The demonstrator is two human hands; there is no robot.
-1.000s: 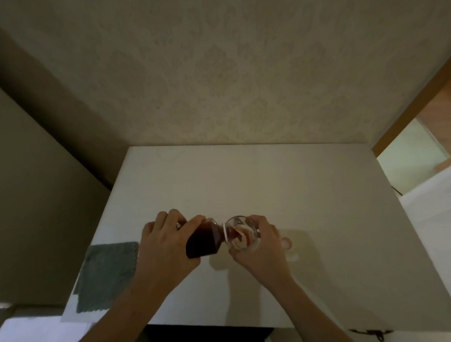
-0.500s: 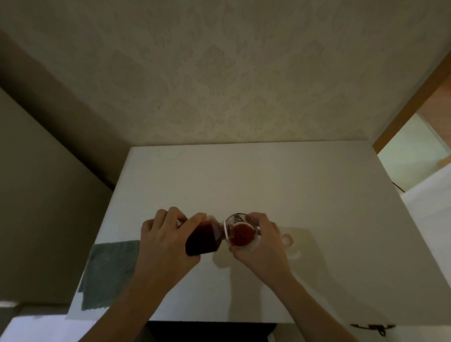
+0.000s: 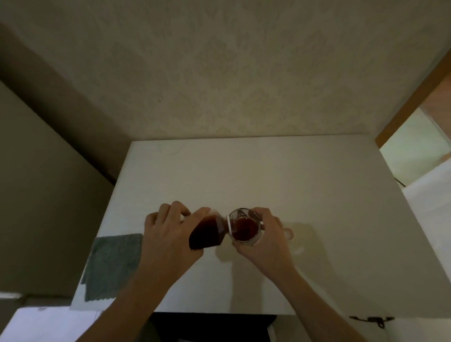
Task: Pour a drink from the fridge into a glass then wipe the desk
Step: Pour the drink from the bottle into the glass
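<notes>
I see my left hand (image 3: pixel 170 235) wrapped tight around the tipped bottle (image 3: pixel 208 232), its mouth at the rim of the glass (image 3: pixel 245 227) my right hand (image 3: pixel 265 239) clasps near the desk's (image 3: pixel 321 201) front edge.

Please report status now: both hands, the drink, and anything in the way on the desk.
Left hand tilts bottle into glass. Right hand holds glass, dark drink inside. Grey cloth at desk left edge, clear of pour.

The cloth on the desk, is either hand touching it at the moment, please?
No, the cloth lies flat at the desk's left edge while the left hand holds the bottle and the right hand the glass.
</notes>
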